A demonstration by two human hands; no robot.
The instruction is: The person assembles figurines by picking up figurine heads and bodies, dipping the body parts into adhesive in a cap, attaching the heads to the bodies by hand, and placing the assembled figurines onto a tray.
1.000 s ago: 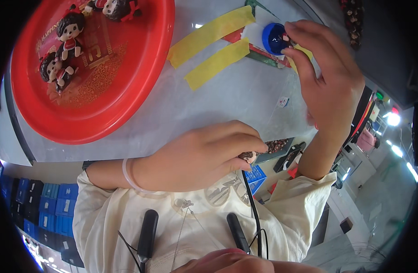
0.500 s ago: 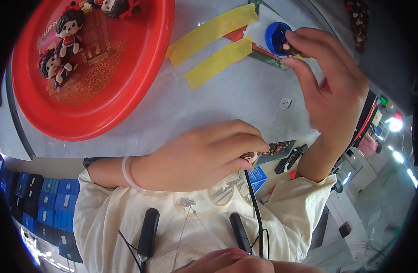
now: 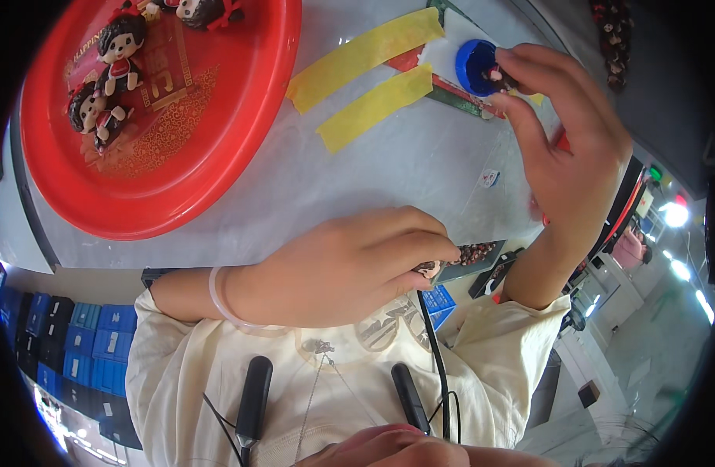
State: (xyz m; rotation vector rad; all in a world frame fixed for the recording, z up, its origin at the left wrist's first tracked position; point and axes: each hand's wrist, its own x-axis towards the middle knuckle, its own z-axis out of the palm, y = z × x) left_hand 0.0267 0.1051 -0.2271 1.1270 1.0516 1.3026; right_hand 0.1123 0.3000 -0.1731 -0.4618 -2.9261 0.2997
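Grey surface (image 3: 420, 167) carries a round blue plastic cap (image 3: 474, 66); right hand (image 3: 564, 156) pinches a tiny dark figurine (image 3: 497, 76) right over it. Left hand (image 3: 350, 268), nearer the body, clamps a small dark piece (image 3: 429, 269).

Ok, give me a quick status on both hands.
Right hand pinches small figure at blue cap. Left hand rests at table edge, fingers closed. Yellow tape strips beside cap.
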